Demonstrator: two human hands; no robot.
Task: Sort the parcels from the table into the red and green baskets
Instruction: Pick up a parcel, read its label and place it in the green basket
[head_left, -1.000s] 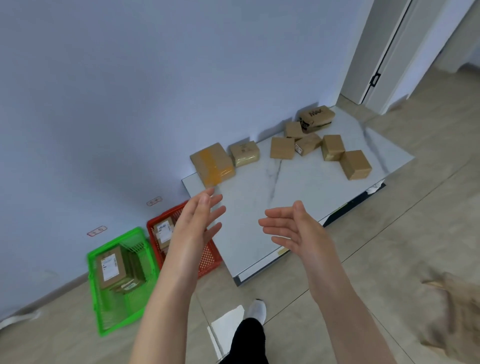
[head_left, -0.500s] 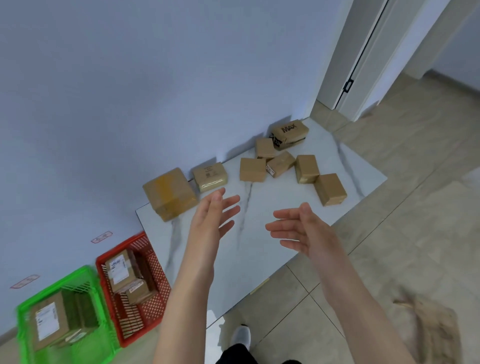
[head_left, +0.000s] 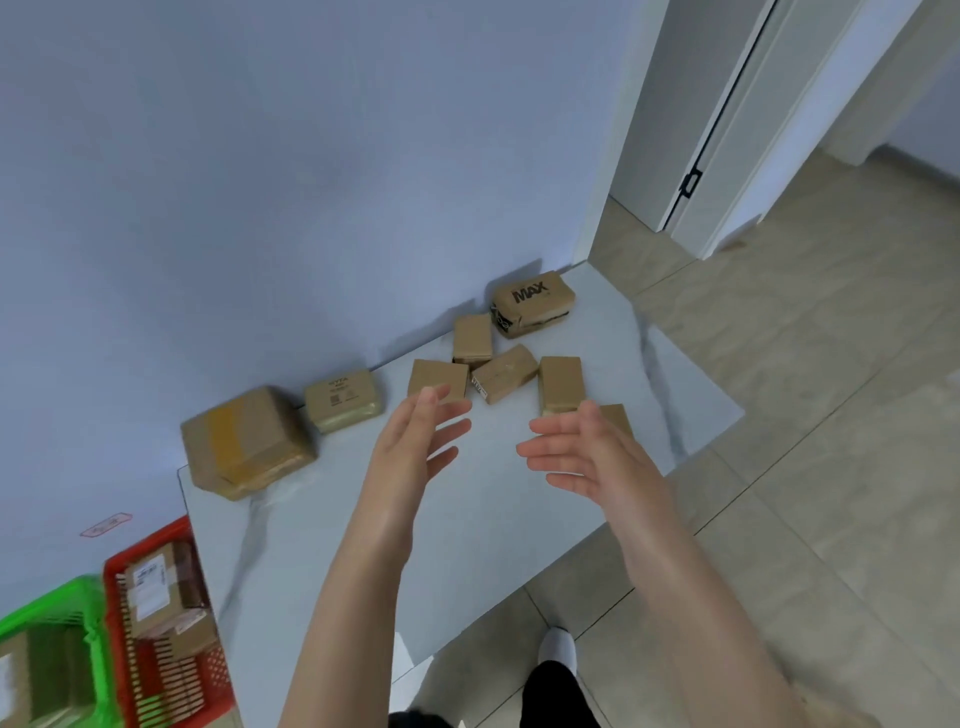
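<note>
Both my hands are empty, fingers straight and spread. My left hand (head_left: 415, 441) and right hand (head_left: 587, 452) hover mid-frame above the table (head_left: 519, 519). The parcels (head_left: 506, 371) lie along its far side, and the red basket (head_left: 111, 566) and green basket (head_left: 67, 597) sit at lower left. The small parcel (head_left: 438, 381) by my left fingertips looks light, stiff and tape-slick, so I'd clasp its opposite sides.
</note>
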